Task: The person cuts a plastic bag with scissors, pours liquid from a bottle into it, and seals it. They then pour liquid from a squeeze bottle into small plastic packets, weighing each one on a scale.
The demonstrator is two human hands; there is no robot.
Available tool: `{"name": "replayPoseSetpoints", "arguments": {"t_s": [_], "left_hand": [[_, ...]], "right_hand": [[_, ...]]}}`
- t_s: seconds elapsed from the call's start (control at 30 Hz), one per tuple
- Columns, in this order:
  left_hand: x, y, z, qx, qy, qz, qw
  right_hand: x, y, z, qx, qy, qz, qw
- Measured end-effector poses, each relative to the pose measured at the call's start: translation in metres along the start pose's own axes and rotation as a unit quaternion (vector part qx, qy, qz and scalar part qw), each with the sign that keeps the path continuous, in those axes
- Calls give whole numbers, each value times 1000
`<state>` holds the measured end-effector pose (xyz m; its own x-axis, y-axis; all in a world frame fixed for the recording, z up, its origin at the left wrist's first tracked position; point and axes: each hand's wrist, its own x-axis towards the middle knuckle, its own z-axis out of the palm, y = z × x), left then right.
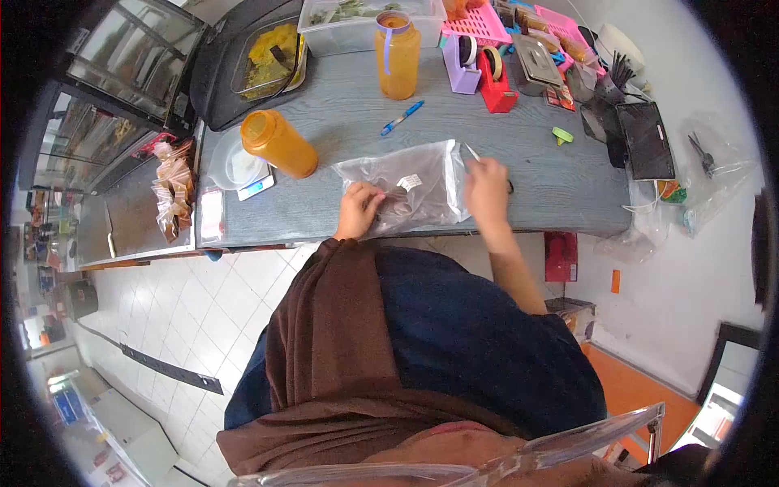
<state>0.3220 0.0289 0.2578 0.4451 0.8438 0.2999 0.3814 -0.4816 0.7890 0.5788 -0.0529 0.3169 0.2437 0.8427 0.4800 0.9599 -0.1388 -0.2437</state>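
Note:
A clear plastic bag (430,174) with a small white label lies flat at the front of the grey table. My left hand (359,209) pinches its near left edge. By the bag's right edge, my right hand (487,193) is closed around what looks like a pair of scissors (473,152). A pale pointed tip sticks out ahead of the fingers and a dark bit of handle shows on the right; the rest is hidden. Beyond the bag lies a blue pen (402,118). An orange-filled jar (278,144) is to the left of the bag.
Another orange jar (397,57) stands at the back. Tape dispensers in purple (461,69) and red (497,81) are on its right. A bowl (238,160) rests on a small scale (258,187) at left, near filled packets (173,191). A dark tablet (647,140) is at right.

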Motion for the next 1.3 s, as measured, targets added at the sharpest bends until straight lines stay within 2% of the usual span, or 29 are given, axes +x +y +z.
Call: {"name": "replayPoseSetpoints", "arguments": {"t_s": [0.07, 0.13, 0.23, 0.33, 0.4, 0.6, 0.73, 0.83, 0.93, 1.03, 1.1, 1.13, 1.2, 1.3], "left_hand": [[1, 4, -1, -9, 11, -8, 1000], [0, 5, -1, -32, 22, 2, 999], [-2, -6, 2, -38, 31, 9, 999], [-5, -12, 0, -3, 16, 44, 999], [-7, -15, 0, 17, 3, 72, 997], [-7, -13, 1, 61, -14, 84, 994], [-8, -19, 4, 93, -16, 117, 989], [-8, -20, 6, 112, -25, 133, 984], [-6, -29, 7, 138, -55, 156, 976], [-4, -42, 4, 167, -73, 191, 964], [-2, -45, -1, 178, -54, 194, 963], [-2, -42, -6, 163, -81, 144, 973], [-5, -50, -3, 155, -74, 146, 974], [-5, -31, -10, 170, -74, 110, 976]], "right_hand": [[8, -34, 10, 205, -74, -128, 968], [4, -63, 25, 248, -122, -181, 944], [1, -66, 62, 257, -153, -198, 934], [1, -61, 76, 295, -111, -244, 917], [0, -62, 79, 314, -77, -247, 914], [-13, -65, 79, 321, -47, -243, 914], [-22, -67, 84, 292, -103, -217, 926], [-23, -69, 79, 284, -107, -216, 928], [-22, -69, 79, 297, -176, -222, 912], [-1, -49, 60, 233, -225, -318, 891], [10, -31, 48, 219, -212, -323, 896], [12, -23, 42, 216, -195, -330, 898], [6, -11, 30, 234, -164, -274, 918], [4, -28, 32, 246, -153, -258, 922]]}}
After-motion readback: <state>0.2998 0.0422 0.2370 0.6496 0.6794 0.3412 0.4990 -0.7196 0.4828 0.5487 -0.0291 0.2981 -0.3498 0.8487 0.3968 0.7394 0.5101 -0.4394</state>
